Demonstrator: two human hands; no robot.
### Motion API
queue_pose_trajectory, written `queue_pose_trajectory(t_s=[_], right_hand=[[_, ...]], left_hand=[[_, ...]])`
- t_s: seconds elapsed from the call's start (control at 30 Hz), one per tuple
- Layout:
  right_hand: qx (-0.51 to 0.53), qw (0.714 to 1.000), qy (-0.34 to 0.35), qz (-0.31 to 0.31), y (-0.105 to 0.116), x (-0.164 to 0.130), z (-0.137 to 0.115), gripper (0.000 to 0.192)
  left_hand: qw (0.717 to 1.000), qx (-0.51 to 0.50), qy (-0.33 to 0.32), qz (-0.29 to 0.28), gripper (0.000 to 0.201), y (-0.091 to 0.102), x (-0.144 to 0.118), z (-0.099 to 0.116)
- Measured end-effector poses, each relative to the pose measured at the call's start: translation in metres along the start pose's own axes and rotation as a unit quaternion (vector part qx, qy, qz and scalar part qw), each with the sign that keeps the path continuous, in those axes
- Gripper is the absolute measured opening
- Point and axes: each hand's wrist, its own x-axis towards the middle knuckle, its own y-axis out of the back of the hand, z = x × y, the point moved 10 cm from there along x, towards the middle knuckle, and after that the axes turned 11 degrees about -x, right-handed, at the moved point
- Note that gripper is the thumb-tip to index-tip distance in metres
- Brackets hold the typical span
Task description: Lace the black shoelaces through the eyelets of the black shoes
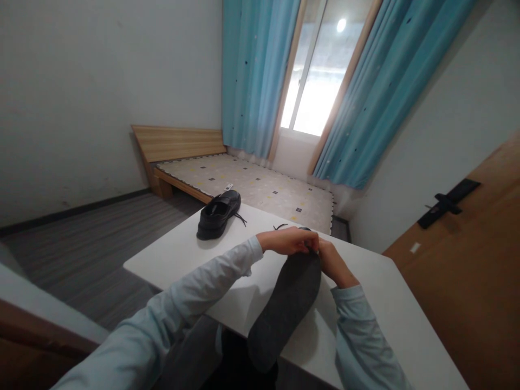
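At the far left a pale wall meets a grey plank floor point(93, 238), and behind it a low wooden bed point(252, 187) with a patterned mattress runs toward the window. On the white table point(179, 254), near its far left edge, a black shoe point(218, 214) sits upright on its sole, one lace end trailing off its right side onto the tabletop. Moving right, the left hand point(284, 240) comes in on a light blue sleeve and is curled over the far end of a second shoe point(288, 303), which is turned sole-up so that its dark grey underside faces the camera; its near end hangs past the table's front edge above the lap, while its far end rests over the tabletop. The left grip is closed around that far end, fingers folded down on it. Just beside it and touching it, the right hand point(333, 264) is pressed to the same end of the shoe from the right, its grip clenched there too, though what the fingertips pinch is hidden behind the sole. A short dark lace end point(280, 226) lies on the table just beyond the hands. Blue curtains point(377, 92) frame the bright window, and at the far right stands a brown wooden door point(471, 281) with a black handle point(447, 203).
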Motion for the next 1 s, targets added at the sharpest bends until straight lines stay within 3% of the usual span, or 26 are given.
queue_pose_trajectory(t_s=[0.17,0.37,0.57,0.87,1.0], right_hand=[[-0.049,0.998,-0.015,0.033,0.005,-0.003,0.004,0.019],[0.006,0.997,-0.011,0.072,0.01,-0.006,0.009,0.022],[0.021,0.997,-0.032,0.07,0.011,-0.006,0.012,0.019],[0.044,0.994,-0.06,0.074,0.011,-0.008,0.019,0.02],[0.04,0.995,-0.058,0.071,0.011,-0.007,0.017,0.021]], left_hand=[[0.999,0.007,-0.035,0.037,0.027,0.001,0.005,0.002],[0.993,0.109,-0.036,-0.028,0.02,-0.02,0.005,-0.004],[0.979,0.188,-0.07,-0.037,0.02,-0.027,0.007,-0.004],[0.949,0.309,-0.055,0.0,0.009,-0.025,0.009,-0.013],[0.938,0.344,-0.036,-0.012,0.009,-0.027,0.013,-0.012]])
